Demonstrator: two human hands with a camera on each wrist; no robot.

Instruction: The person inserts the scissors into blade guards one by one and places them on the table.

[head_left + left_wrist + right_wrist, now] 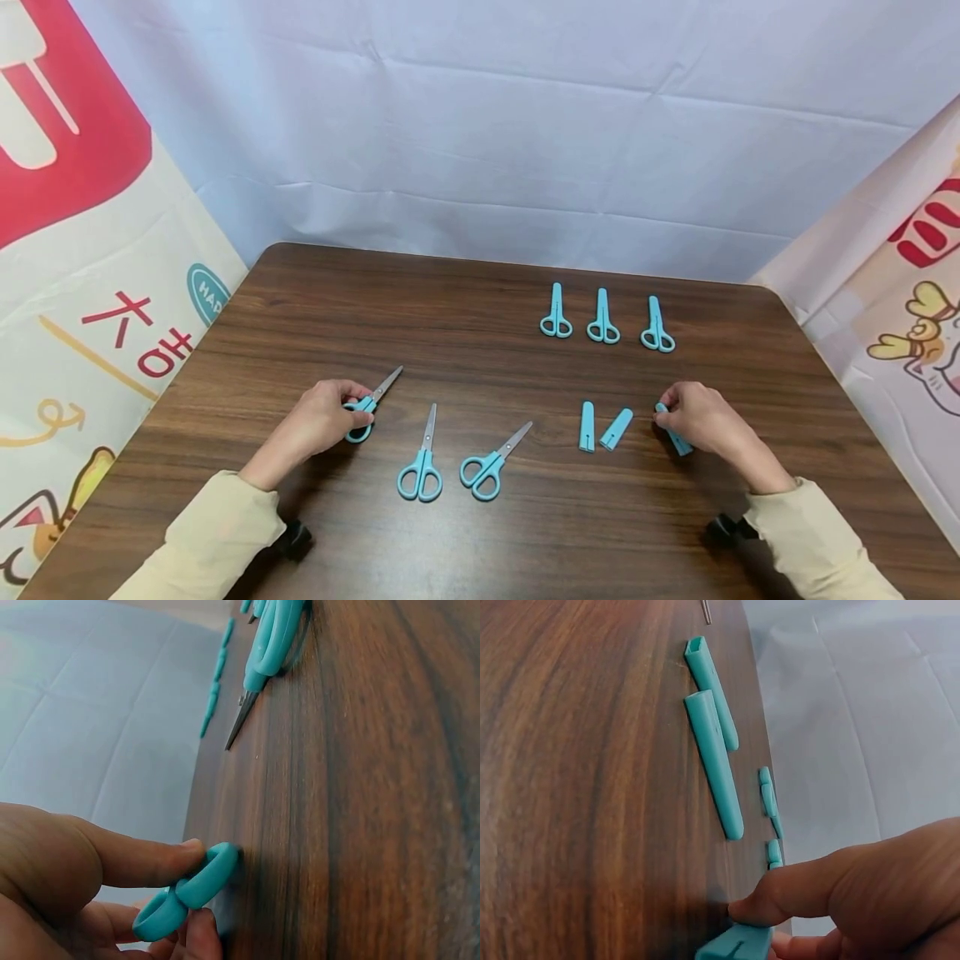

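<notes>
My left hand [324, 414] pinches a pair of scissors [387, 382] by its turquoise handles, the bare blade aimed away to the upper right. In the left wrist view, thumb and fingers close around the handle loops [206, 881]. On the right, my right hand [703, 415] pinches a turquoise blade cover [681, 443] between thumb and fingers; its slotted end shows in the right wrist view. Two more covers, one upright in view [587, 427] and one slanted [617, 429], lie left of that hand. Uncovered scissors [422, 467] and another uncovered pair [487, 471] lie between the hands.
Toward the back right lie three covered scissors in a row: the left pair [556, 312], the middle pair [602, 317] and the right pair [657, 325]. A brown wooden table [360, 308] carries everything, with a pale cloth [480, 150] hanging behind its far edge.
</notes>
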